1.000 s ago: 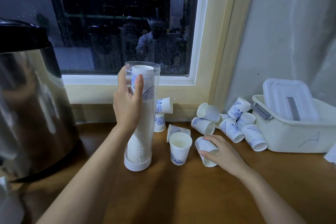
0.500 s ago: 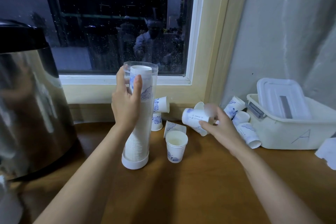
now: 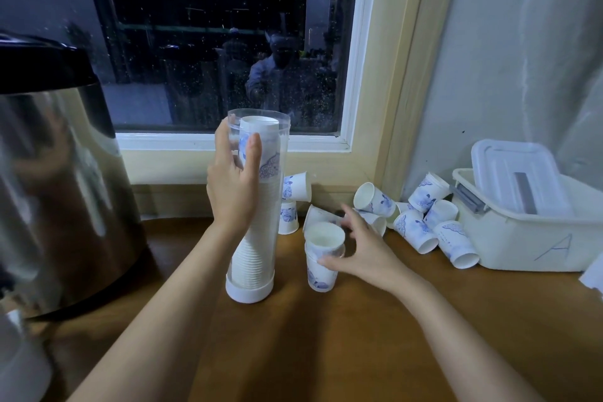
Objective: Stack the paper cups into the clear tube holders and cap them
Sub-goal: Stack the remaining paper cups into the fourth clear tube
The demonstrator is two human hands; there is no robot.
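Our left hand (image 3: 233, 186) is wrapped around the clear tube (image 3: 283, 206) near its top, with the thumb on the side facing us and the fingers round the far side. Our right hand (image 3: 362, 248) is loose and spread wide. Its thumb tip touches the side of the cup pair (image 3: 321, 268) and its fingers reach round the back. We cannot tell if those fingers touch the cups.

The clear tube stands up straight in the middle of the frame, on the brown desk (image 3: 326, 352). Inside it is a tall cup stack (image 3: 257, 254) that goes almost to the open top. The bottom of the tube sits in a white cap (image 3: 249, 290).

The cup pair is one paper cup sitting inside another, both standing up, just right of the tube.

Behind the tube, one tipped cup (image 3: 297, 186) lies on top of an upside-down cup (image 3: 288, 217). More loose cups (image 3: 421, 228) lie on their sides at the middle right, near the wall. All the cups are white with blue drawings.

At the far right sits a white plastic box (image 3: 522, 238) with a letter A on its front. A clear lid (image 3: 515, 173) leans inside it.

A big shiny metal urn (image 3: 55, 189) with a black top fills the left side. A dark window (image 3: 212, 42) is at the top of the frame.
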